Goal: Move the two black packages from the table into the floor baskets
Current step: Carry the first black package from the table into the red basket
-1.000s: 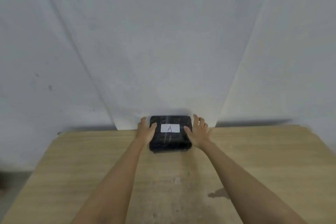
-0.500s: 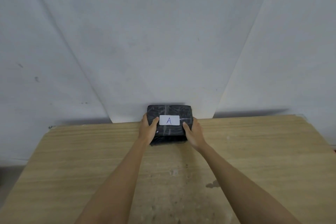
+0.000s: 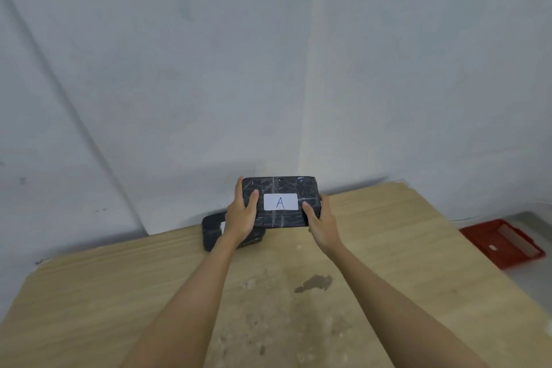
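Judging by its taped, boxy form, the package (image 3: 280, 202) appears stiff and slick, and is clasped at both short ends by the left hand (image 3: 240, 215) and right hand (image 3: 321, 222).

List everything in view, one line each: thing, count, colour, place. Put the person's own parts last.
package marked A: 1, black with a white label, held up above the far edge of the table
second package: 1, black, lying on the table at its far edge, partly hidden behind the left wrist
table: 1, light wood with a dark stain, fills the foreground
basket: 1, red, on the floor to the right of the table
wall: 1, pale grey, behind the table
left hand: 1, gripping the held package's left end
right hand: 1, gripping its right end
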`<action>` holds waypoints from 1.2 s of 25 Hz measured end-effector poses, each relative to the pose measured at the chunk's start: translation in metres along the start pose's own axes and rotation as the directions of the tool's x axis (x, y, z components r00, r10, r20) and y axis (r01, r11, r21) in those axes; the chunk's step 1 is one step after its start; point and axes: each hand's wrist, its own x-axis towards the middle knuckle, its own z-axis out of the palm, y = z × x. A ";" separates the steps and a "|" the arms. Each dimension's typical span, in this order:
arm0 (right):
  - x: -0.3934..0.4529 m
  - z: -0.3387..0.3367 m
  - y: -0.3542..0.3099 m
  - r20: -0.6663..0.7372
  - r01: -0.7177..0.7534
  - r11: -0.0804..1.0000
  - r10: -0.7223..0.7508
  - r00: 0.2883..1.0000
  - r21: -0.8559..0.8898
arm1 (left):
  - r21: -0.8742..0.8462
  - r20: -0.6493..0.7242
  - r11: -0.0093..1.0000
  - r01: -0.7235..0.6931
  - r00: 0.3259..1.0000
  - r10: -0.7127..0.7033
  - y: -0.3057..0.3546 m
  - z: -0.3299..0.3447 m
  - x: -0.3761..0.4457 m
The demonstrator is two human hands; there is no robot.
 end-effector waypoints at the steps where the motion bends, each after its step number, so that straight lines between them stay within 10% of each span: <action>1: -0.004 -0.017 0.001 -0.013 -0.008 1.000 0.009 1.000 0.014 | 0.013 0.010 1.000 -0.018 1.000 0.018 0.008 0.012 -0.006; 30: -0.002 -0.753 0.155 -0.522 -0.113 0.987 0.038 0.852 -0.113 | -0.152 0.398 0.944 -0.292 0.856 0.329 0.321 0.714 -0.146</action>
